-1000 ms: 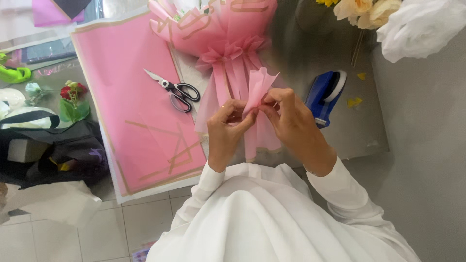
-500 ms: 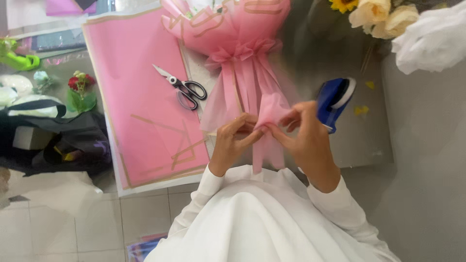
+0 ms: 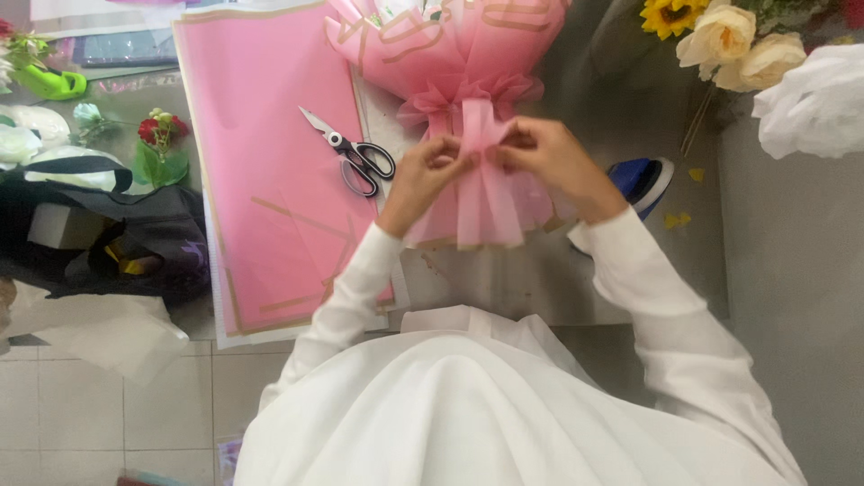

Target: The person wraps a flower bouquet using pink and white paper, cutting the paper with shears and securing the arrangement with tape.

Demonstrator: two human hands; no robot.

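A pink wrapped bouquet (image 3: 450,54) lies on the grey table (image 3: 585,279), its gathered neck toward me. A folded piece of pink tulle (image 3: 484,193) hangs down from the neck. My left hand (image 3: 423,175) pinches the tulle from the left side. From the right, my right hand (image 3: 544,160) grips the same tulle at its top, right against the bouquet's neck. Both arms wear white sleeves.
Black-handled scissors (image 3: 355,155) lie on pink wrapping sheets (image 3: 270,180) left of my hands. A blue object (image 3: 641,180) sits by my right wrist. Cream roses and a sunflower (image 3: 720,36) stand at the top right. A black bag (image 3: 99,234) and small flowers (image 3: 160,135) lie at the left.
Both hands have carried the pink tulle away from my body up to the bouquet's neck. The tulle now hangs down flat below my fingers.
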